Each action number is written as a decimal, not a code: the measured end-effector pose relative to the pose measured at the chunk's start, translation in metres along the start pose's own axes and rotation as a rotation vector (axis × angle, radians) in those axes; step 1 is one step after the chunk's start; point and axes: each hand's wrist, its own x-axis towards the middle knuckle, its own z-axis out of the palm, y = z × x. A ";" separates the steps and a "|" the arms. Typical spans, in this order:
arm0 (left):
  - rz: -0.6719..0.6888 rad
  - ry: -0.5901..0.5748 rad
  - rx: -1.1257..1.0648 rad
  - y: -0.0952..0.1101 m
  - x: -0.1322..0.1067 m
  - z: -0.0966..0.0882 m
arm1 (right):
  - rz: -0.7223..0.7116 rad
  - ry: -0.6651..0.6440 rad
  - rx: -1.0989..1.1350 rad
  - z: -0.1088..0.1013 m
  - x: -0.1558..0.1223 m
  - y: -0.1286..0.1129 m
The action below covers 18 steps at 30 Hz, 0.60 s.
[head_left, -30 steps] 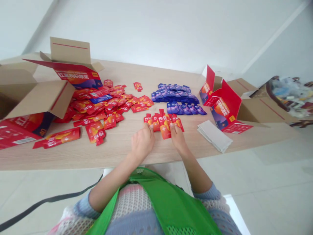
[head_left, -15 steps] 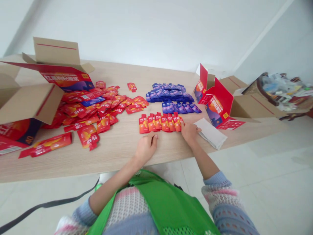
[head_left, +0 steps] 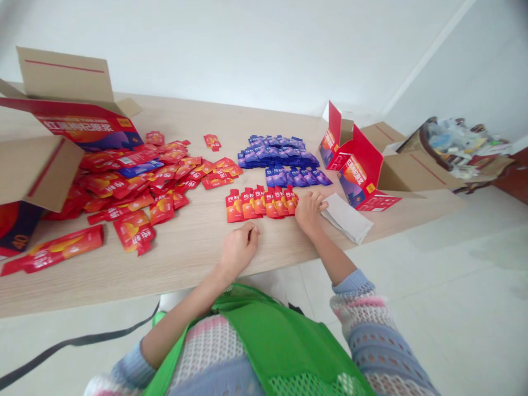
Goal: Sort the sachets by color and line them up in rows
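My left hand (head_left: 240, 246) rests on the table as a loose fist, with nothing visible in it. Just beyond it lies an overlapping row of red sachets (head_left: 259, 204). My right hand (head_left: 308, 211) is at the right end of that row, palm down, fingers bent and somewhat apart; it appears to hold nothing. To its right, close to the fingertips, lies a folded white paper (head_left: 347, 219). Behind the red row is a short row of blue-purple sachets (head_left: 295, 177), and farther back a layered stack of blue sachets (head_left: 278, 153).
A heap of loose red sachets (head_left: 136, 179) covers the left of the table (head_left: 181, 275), with one blue sachet (head_left: 141, 168) on top. Open cartons (head_left: 88, 129) stand at far left, and open red boxes (head_left: 358, 179) at right. A cluttered basket (head_left: 429, 146) sits beyond.
The view has shifted, so the table's things appear farther left. My right hand has come off the end red sachet, its fingers now more spread. The left fist stays in place.
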 end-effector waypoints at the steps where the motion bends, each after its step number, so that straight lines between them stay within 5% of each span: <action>1: 0.004 0.000 -0.001 -0.001 0.000 0.000 | 0.006 -0.007 -0.003 -0.001 0.001 0.001; 6: -0.063 0.058 0.082 -0.010 0.008 -0.025 | 0.047 -0.032 -0.032 -0.020 0.004 0.012; 12: -0.523 0.288 0.371 -0.031 0.007 -0.132 | 0.050 -0.133 0.048 -0.036 0.002 0.016; 15: -0.755 0.274 0.443 -0.043 -0.006 -0.180 | 0.010 -0.217 0.104 -0.032 0.000 0.012; 18: -0.943 0.222 0.486 -0.065 -0.018 -0.206 | -0.044 -0.291 0.173 -0.027 -0.001 0.009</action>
